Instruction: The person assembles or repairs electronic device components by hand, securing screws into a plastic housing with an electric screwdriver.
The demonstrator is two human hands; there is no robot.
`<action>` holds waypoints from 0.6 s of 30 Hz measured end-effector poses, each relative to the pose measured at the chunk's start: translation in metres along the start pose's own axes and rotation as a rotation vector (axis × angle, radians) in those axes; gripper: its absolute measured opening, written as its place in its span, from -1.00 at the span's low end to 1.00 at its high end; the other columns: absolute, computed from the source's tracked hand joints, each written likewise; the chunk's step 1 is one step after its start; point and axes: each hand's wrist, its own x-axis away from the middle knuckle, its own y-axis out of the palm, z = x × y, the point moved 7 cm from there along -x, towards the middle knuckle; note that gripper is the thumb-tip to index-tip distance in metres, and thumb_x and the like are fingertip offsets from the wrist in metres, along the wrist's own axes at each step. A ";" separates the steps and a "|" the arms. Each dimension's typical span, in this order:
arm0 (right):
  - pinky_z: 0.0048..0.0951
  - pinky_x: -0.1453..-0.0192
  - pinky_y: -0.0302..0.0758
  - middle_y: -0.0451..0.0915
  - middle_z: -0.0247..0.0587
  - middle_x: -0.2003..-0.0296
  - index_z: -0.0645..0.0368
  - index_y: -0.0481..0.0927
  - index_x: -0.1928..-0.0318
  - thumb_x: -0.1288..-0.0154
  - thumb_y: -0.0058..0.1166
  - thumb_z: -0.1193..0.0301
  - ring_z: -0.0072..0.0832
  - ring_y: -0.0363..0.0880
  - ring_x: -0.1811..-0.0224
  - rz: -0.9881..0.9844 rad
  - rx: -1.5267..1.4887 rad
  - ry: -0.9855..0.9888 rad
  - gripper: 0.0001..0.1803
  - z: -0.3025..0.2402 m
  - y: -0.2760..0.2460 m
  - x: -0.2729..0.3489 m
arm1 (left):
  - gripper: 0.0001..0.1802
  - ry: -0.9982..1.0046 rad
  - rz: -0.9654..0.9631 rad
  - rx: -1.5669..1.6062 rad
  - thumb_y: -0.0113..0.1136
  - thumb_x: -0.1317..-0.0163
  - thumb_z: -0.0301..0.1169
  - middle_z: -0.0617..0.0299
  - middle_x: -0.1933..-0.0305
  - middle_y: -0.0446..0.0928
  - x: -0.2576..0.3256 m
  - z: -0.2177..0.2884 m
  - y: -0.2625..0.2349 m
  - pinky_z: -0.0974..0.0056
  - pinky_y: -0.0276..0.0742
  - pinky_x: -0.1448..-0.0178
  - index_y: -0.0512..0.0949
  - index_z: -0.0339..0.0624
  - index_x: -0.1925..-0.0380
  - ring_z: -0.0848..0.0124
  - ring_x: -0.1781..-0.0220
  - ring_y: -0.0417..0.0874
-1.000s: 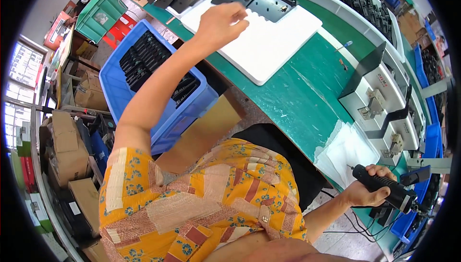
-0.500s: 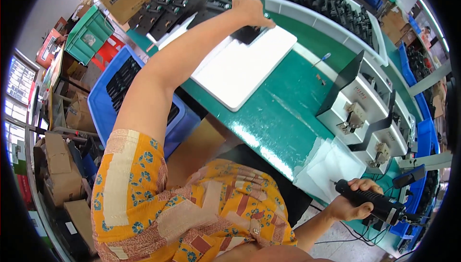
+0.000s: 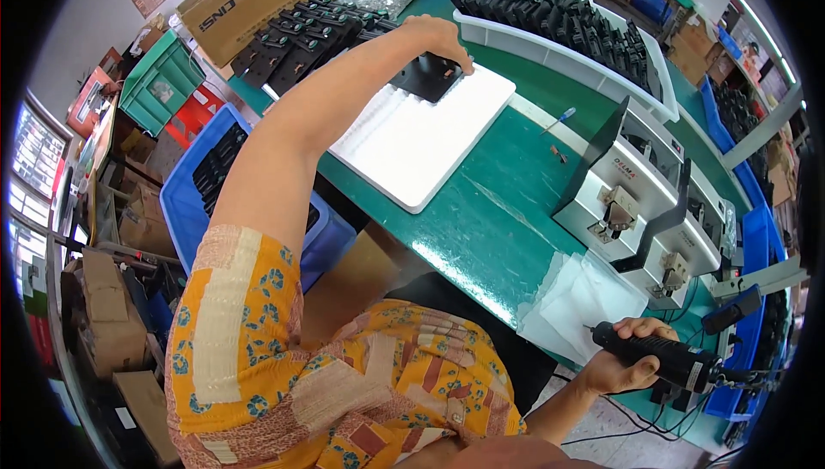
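Observation:
My left arm stretches far across the bench, and my left hand [image 3: 436,38] is closed at the far edge of a flat black plate [image 3: 423,82]. Its fingertips are partly hidden behind the hand. That plate lies on or just above the far end of a white foam board [image 3: 421,147]. At the lower right, my right hand [image 3: 620,364] is wrapped round a black electric screwdriver [image 3: 657,357]. The driver's bit points left, over thin white foam sheets [image 3: 574,310].
Rows of black parts [image 3: 296,35] stand beyond the board, near a cardboard box [image 3: 236,9]. A white tray [image 3: 550,61] of black parts sits at the back. Two-station metal machine [image 3: 636,203] stands right. A blue bin [image 3: 176,211] is left; cables hang lower right.
The whole view has shifted slightly, so the bench appears a little lower and further left. Beneath my left hand, more of the black plate shows. My right hand keeps its grip on the screwdriver.

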 end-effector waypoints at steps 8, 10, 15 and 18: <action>-0.32 0.27 0.55 0.44 -0.09 0.25 0.30 0.36 -0.08 -0.38 0.20 -0.14 -0.36 0.49 0.38 0.024 -0.030 0.015 -0.29 0.005 -0.006 0.003 | 0.19 0.134 0.000 0.069 0.38 0.31 0.52 -0.16 -0.20 0.64 0.001 0.004 0.003 0.05 0.57 -0.26 0.66 -0.33 -0.11 -0.04 -0.20 0.68; -0.31 0.24 0.55 0.44 -0.09 0.24 0.29 0.36 -0.07 -0.37 0.19 -0.16 -0.36 0.48 0.37 -0.005 -0.051 0.027 -0.28 0.007 -0.008 0.002 | 0.27 0.223 -0.034 0.092 0.41 0.30 0.49 -0.20 -0.25 0.60 -0.014 -0.001 0.009 0.09 0.55 -0.30 0.57 -0.41 -0.22 -0.03 -0.25 0.65; -0.33 0.23 0.51 0.43 -0.10 0.24 0.26 0.39 -0.06 -0.32 0.22 -0.21 -0.37 0.47 0.35 0.014 -0.010 0.049 -0.24 0.008 -0.009 0.001 | 0.23 0.417 0.128 0.145 0.47 0.25 0.35 -0.18 -0.19 0.63 -0.017 -0.016 0.002 0.14 0.59 -0.25 0.51 -0.45 -0.28 -0.02 -0.20 0.69; -0.32 0.24 0.50 0.42 -0.12 0.26 0.25 0.39 -0.07 -0.29 0.25 -0.21 -0.36 0.46 0.34 0.025 -0.025 0.066 -0.24 0.009 -0.013 0.000 | -0.31 0.339 -0.386 0.233 0.63 0.17 -0.25 0.06 0.03 0.73 0.023 0.005 -0.006 0.11 0.66 0.06 0.69 -0.12 -0.08 0.19 0.04 0.74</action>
